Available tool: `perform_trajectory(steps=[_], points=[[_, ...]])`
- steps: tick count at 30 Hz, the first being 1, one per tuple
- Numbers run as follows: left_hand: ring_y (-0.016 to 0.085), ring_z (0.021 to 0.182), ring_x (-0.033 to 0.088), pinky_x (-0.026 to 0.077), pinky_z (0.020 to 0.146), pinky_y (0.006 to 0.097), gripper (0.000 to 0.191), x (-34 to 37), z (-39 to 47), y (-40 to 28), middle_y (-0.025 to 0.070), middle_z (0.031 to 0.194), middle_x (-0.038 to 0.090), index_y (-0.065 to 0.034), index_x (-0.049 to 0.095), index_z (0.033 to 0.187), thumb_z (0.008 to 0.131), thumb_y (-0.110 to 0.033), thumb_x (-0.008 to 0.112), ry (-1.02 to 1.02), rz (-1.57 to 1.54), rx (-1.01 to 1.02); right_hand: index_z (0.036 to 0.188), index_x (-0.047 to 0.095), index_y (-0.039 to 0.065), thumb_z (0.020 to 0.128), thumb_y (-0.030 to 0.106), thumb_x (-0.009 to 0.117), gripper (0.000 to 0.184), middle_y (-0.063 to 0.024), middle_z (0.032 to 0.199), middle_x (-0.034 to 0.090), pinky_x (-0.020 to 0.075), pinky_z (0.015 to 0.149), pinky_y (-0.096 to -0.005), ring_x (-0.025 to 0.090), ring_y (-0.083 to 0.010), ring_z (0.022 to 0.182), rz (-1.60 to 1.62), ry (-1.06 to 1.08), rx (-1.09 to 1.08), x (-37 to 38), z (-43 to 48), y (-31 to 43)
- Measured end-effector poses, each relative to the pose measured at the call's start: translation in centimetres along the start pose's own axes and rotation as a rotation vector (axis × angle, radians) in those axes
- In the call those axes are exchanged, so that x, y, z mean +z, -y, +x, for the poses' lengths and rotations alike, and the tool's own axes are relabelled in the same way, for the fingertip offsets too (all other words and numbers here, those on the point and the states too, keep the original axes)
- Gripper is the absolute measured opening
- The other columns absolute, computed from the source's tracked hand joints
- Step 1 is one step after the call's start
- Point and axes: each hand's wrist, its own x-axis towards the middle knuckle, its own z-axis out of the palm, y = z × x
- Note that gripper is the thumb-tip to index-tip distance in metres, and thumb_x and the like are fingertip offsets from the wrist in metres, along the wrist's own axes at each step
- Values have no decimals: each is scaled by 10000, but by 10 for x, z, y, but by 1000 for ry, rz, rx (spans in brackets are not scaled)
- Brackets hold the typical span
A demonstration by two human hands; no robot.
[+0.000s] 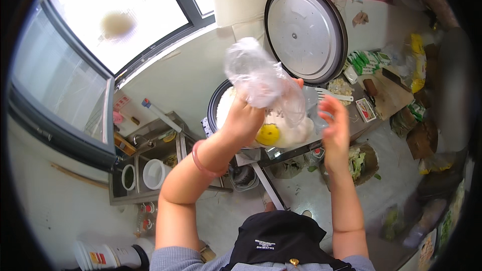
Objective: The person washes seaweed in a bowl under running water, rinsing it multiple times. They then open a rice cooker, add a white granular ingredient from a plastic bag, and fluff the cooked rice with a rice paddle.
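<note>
My left hand (246, 118) grips the gathered neck of a clear plastic bag (252, 71) above a large round rice cooker (211, 111). The bag has a yellow round print and pale contents, and it hangs over the cooker's near side. White rice (224, 105) shows inside the cooker beside my wrist. The cooker's metal lid (305, 34) stands raised behind. My right hand (334, 128) is apart from the bag on its right, fingers spread and curled, holding nothing. Close behind those fingers lies a white slotted plastic spoon (340, 98). Fingertips of another hand (299, 82) seem to show behind the bag.
At left are a metal sink (141, 194) with a white tub (153, 174) and an open window (113, 116). A cutting board (395, 94) and green packets (365, 62) lie on the right counter. Vegetable leaves fill a container (371, 162) on the floor.
</note>
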Motion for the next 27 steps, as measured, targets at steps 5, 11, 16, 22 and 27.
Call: perform_trajectory(steps=[5,11,16,22,27], points=[[203,1067,621,482,952,332,304,-78,18,9,116,1151,678,33,621,1222,994,-73,450,44,202,47,1010,592,16,1000,187,578,172,-69,818,670,529,725,-316,660,-187,754,206,151,279,79,62,-3],[248,1176,598,467,1030,367,440,-160,24,2,188,1297,620,91,539,1328,1068,-244,419,457,243,-26,872,553,62,1042,174,455,226,-113,805,690,544,669,-315,657,-185,692,566,-94,195,89,91,22],[340,1173,618,467,1041,447,511,-185,9,29,223,1185,669,90,580,1241,1075,-350,381,250,61,78,845,510,87,974,128,483,138,13,650,425,458,673,-353,437,-128,571,809,-173,324,65,115,63],[249,870,705,536,863,362,299,-113,24,7,131,880,718,20,620,989,1065,-187,418,248,-109,322,1238,514,54,903,79,604,348,6,805,538,513,764,-317,531,-111,687,409,-67,222,-17,91,63],[218,630,637,490,615,389,270,-72,70,-37,124,669,659,9,654,843,990,-169,516,78,427,275,1369,458,108,1033,376,469,430,-87,1266,578,471,977,-420,562,-231,1170,524,-395,595,-25,-3,-53]])
